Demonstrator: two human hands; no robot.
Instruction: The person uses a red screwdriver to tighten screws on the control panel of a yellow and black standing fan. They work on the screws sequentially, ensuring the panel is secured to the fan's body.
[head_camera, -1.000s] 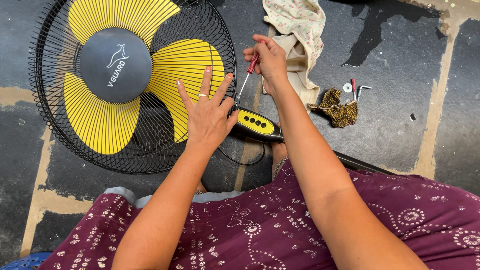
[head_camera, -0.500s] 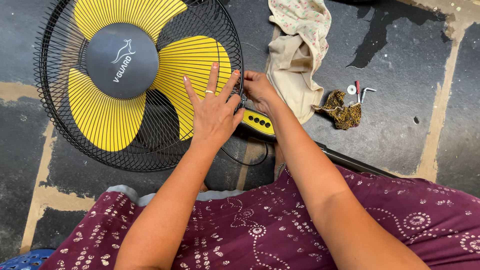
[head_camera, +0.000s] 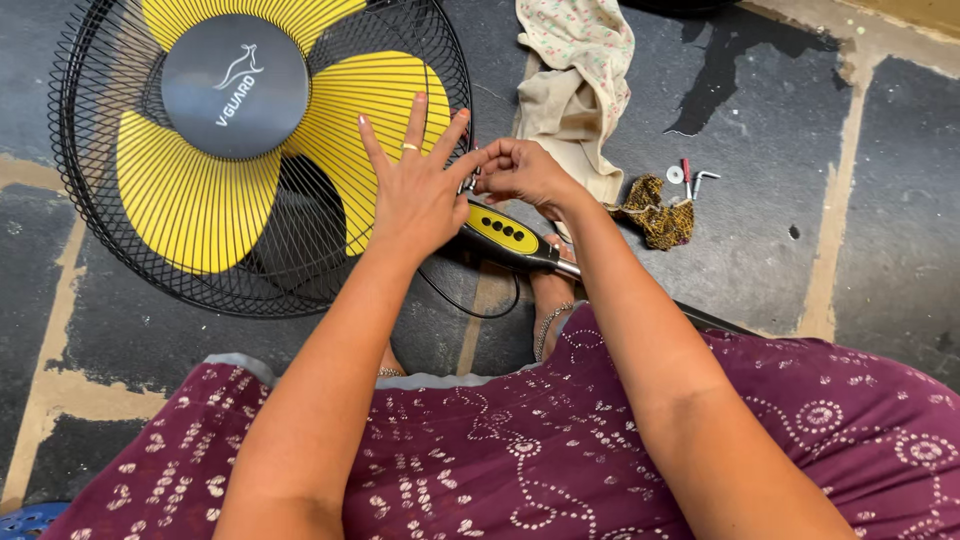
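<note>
A dark stone floor with pale joints lies under a fan (head_camera: 260, 150) with yellow blades behind a black grille. The left hand (head_camera: 415, 195) rests flat on the grille's right edge, fingers spread. The right hand (head_camera: 520, 172), just beside it, pinches something small at the rim, too hidden to name. A cloth (head_camera: 575, 80) and screws (head_camera: 690, 178) lie nearby.

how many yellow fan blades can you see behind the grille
3: one blade at the top edge, one at lower left, one on the right, partly under the left hand. None seems hidden.
</note>
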